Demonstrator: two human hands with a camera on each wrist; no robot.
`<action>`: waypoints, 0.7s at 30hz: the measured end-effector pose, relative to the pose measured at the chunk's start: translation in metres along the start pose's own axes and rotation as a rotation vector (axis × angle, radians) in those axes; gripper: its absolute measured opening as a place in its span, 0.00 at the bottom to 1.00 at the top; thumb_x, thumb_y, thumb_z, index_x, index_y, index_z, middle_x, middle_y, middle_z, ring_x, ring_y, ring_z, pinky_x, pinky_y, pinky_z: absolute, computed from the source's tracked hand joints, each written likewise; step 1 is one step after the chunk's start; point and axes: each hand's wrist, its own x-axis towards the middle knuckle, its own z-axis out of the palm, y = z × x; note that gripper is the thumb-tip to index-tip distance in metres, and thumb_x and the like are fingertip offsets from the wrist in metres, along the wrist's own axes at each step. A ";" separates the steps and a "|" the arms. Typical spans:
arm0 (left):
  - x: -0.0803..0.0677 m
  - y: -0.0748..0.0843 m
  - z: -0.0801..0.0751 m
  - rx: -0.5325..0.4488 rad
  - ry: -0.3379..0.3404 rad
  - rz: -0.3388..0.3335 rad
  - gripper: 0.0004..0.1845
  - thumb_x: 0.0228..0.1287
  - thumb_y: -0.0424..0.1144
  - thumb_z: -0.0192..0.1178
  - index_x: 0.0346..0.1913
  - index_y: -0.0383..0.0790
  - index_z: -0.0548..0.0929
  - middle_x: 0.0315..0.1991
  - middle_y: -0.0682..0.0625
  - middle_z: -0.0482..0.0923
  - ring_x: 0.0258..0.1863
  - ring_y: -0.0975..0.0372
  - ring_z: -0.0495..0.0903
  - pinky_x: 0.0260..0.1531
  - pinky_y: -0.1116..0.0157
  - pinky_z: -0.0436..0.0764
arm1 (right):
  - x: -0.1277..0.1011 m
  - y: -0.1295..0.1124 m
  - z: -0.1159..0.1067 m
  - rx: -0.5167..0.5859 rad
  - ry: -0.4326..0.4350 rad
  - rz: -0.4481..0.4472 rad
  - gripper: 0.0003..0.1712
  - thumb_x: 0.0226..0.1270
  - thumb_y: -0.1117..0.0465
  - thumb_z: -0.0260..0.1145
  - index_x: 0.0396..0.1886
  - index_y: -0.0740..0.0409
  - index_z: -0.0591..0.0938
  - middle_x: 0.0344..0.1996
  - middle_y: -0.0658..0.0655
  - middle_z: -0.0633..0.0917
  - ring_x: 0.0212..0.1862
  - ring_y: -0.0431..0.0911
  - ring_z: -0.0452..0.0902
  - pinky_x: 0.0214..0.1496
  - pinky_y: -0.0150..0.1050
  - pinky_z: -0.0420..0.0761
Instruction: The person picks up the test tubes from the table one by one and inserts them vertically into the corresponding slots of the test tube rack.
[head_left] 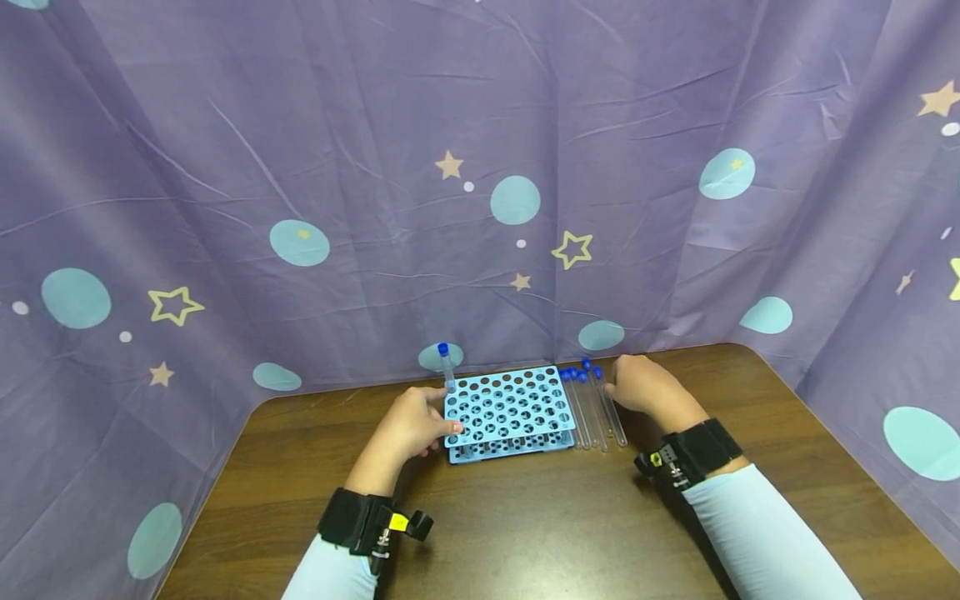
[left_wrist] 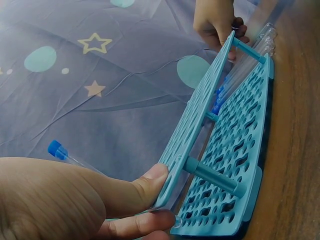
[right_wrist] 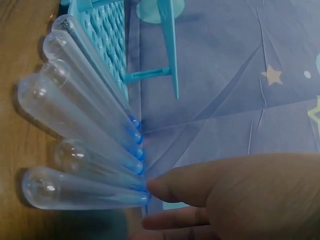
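Rack (head_left: 508, 412) pinched in left grip (head_left: 411, 427); right grip (head_left: 639, 385) relaxed, touching loose tubes (head_left: 596, 408).

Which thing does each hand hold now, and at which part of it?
The left hand pinches the blue tube rack at its left edge, on the top plate. The right hand touches the capped ends of the lying tubes but grips none.

– What's under my left hand (head_left: 408, 429)?
– My thumb is on a matt blue plastic rack (head_left: 508, 412).
– And by my right hand (head_left: 643, 387)?
– Glossy clear tubes (head_left: 596, 412) with blue caps, on a smooth wood-grain table (head_left: 525, 525); beyond it, creased purple cloth (head_left: 375, 167).
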 end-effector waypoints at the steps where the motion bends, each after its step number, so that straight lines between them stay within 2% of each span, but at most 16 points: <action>1: 0.000 0.000 0.000 0.002 0.002 -0.001 0.45 0.67 0.40 0.84 0.83 0.34 0.76 0.25 0.46 0.88 0.16 0.60 0.79 0.18 0.62 0.82 | 0.000 0.001 0.002 0.000 -0.010 -0.002 0.23 0.75 0.54 0.74 0.20 0.54 0.79 0.27 0.55 0.85 0.32 0.50 0.80 0.46 0.58 0.87; 5: 0.000 0.000 0.000 0.007 0.002 -0.006 0.45 0.67 0.41 0.84 0.82 0.34 0.76 0.25 0.45 0.88 0.16 0.60 0.80 0.18 0.62 0.82 | 0.001 0.002 0.006 -0.006 -0.025 0.000 0.25 0.74 0.53 0.76 0.19 0.52 0.75 0.27 0.54 0.83 0.31 0.49 0.77 0.45 0.57 0.87; 13: -0.002 0.002 -0.001 0.014 0.009 -0.005 0.44 0.67 0.41 0.84 0.82 0.34 0.77 0.26 0.44 0.89 0.17 0.60 0.80 0.19 0.63 0.81 | 0.004 0.001 0.007 -0.035 -0.035 0.014 0.24 0.77 0.53 0.77 0.21 0.56 0.81 0.30 0.58 0.87 0.34 0.50 0.83 0.51 0.58 0.90; 17: -0.002 0.003 -0.001 0.011 0.008 -0.006 0.44 0.67 0.41 0.84 0.82 0.34 0.77 0.26 0.44 0.89 0.17 0.60 0.80 0.19 0.63 0.81 | 0.004 0.000 0.007 -0.039 -0.045 0.020 0.24 0.78 0.53 0.76 0.20 0.57 0.82 0.26 0.57 0.88 0.30 0.49 0.85 0.47 0.54 0.91; 21: -0.002 0.003 -0.001 0.009 0.006 -0.006 0.44 0.67 0.40 0.84 0.82 0.34 0.77 0.26 0.43 0.89 0.17 0.60 0.80 0.19 0.63 0.81 | 0.004 0.001 0.009 -0.030 -0.045 0.022 0.26 0.78 0.55 0.75 0.17 0.55 0.81 0.19 0.54 0.86 0.23 0.47 0.84 0.38 0.47 0.88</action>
